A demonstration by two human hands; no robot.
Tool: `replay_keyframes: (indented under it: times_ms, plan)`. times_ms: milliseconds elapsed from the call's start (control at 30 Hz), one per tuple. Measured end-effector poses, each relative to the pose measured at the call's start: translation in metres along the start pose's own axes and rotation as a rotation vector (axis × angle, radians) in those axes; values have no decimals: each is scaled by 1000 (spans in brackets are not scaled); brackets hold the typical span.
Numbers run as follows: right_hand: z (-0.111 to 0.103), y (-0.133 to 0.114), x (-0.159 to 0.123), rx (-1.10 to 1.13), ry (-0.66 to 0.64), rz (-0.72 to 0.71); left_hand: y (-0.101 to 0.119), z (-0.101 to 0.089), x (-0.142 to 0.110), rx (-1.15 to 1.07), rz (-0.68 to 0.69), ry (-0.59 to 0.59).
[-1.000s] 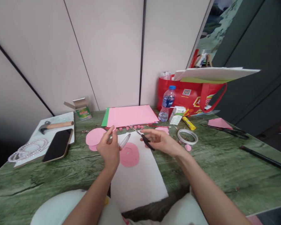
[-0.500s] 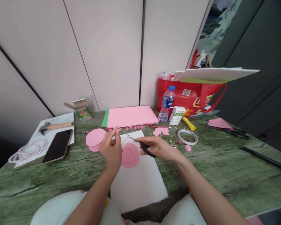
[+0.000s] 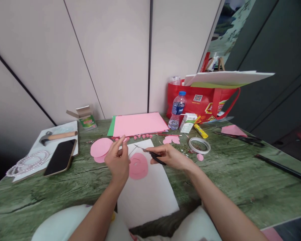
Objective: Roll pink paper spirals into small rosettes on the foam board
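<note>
Mid-frame, the right hand point(image 3: 171, 156) grips black-handled metal scissors point(image 3: 157, 158); the left hand point(image 3: 117, 161) pinches a thin pale strip point(image 3: 133, 150). Seemingly trimming, which calls for steady aim.

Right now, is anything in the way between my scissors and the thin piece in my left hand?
Nothing visible stands between the scissors in your right hand and the thin piece in your left hand; the blades overlap it in view. The pink paper circle lies below, on the white sheet.

Pale wall panels point(image 3: 117, 57) stand behind a green table point(image 3: 240, 187).
</note>
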State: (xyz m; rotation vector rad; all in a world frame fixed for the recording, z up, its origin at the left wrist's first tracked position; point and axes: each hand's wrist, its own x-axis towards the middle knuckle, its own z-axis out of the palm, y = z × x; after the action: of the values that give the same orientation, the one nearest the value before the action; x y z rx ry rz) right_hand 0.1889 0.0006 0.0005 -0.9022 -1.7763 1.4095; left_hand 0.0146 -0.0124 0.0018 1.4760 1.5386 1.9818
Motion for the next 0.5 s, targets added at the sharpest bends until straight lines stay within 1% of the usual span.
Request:
replay_keyframes:
  times_ms: [67, 133, 167, 233, 300, 333, 400, 433, 500]
  plan:
    - [-4, -1, -1, -55, -7, 13, -1, 1, 0, 21, 18, -8]
    - [-12, 1, -2, -162, 21, 5, -2, 1, 0, 44, 45, -9]
    - [-18, 3, -2, -242, 66, -9, -2, 1, 0, 52, 58, -6]
    - [-31, 9, -3, -451, 224, -29, -2, 1, 0, 52, 69, 5]
    - [-42, 13, -3, -693, 338, 35, 0, 1, -1, 32, 65, -18]
    - [-46, 15, -3, -809, 349, 88, 1, 2, -3, 20, 68, -48]
    - [-48, 17, -2, -1006, 298, 201, 4, 3, -9, 9, 114, -153]
    - [-46, 18, -1, -1078, 247, 247, 6, 4, -14, 19, 173, -217]
    - [-42, 19, 0, -1165, 147, 310, 10, 5, -24, 64, 362, -372]
